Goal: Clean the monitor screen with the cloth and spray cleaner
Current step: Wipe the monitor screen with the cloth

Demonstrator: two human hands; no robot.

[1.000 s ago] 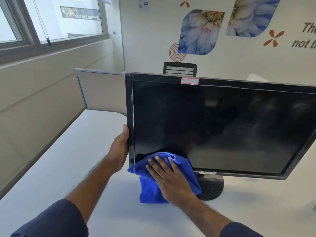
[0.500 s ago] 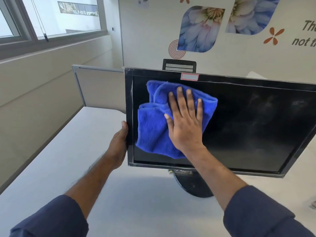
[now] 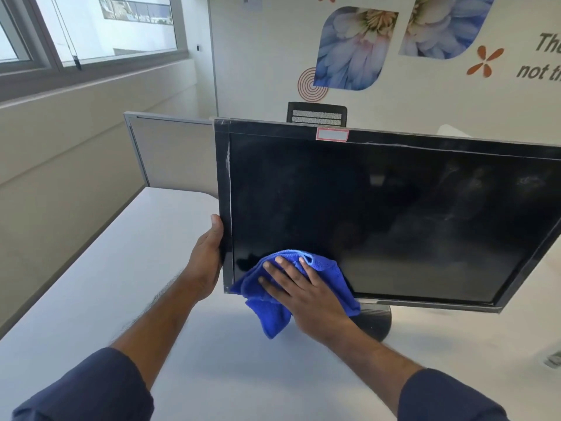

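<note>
A black monitor stands on a round base on the white desk, its dark screen facing me and tilted back. My left hand grips the monitor's left bezel low down, thumb on the front edge. My right hand lies flat on a blue cloth and presses it against the screen's lower left corner. Part of the cloth hangs below the bottom bezel. No spray cleaner is in view.
A grey desk partition stands behind the monitor on the left. A black chair back shows above the monitor's top edge. A small grey object lies at the right edge of the desk. A wall with windows runs along the left.
My right hand has slid the cloth from the upper left of the screen down to the lower left corner. My left hand has kept its hold on the bezel.
</note>
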